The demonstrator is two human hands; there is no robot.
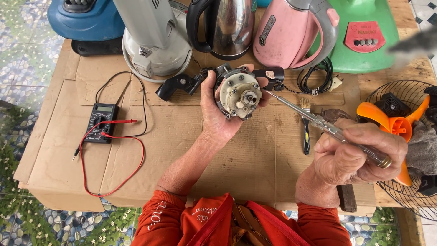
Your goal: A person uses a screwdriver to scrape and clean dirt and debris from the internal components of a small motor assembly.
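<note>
My left hand (217,111) grips a small round electric motor (240,93), its cream-coloured face with a short shaft turned up toward me. A black bracket (178,85) sticks out from the motor to the left. My right hand (353,157) holds a clear-handled test screwdriver (325,126). Its thin metal tip points up-left and ends just right of the motor's face, close to its edge. Both hands hover above a wooden table covered with flattened cardboard (173,150).
A black multimeter (101,122) with red and black leads lies left. Along the back stand a blue appliance base (86,20), a grey fan base (157,45), a steel kettle (227,25), a pink kettle (291,34) and a green base (364,36). An orange fan blade (396,130) in a wire guard sits right; a small brush (306,123) lies near.
</note>
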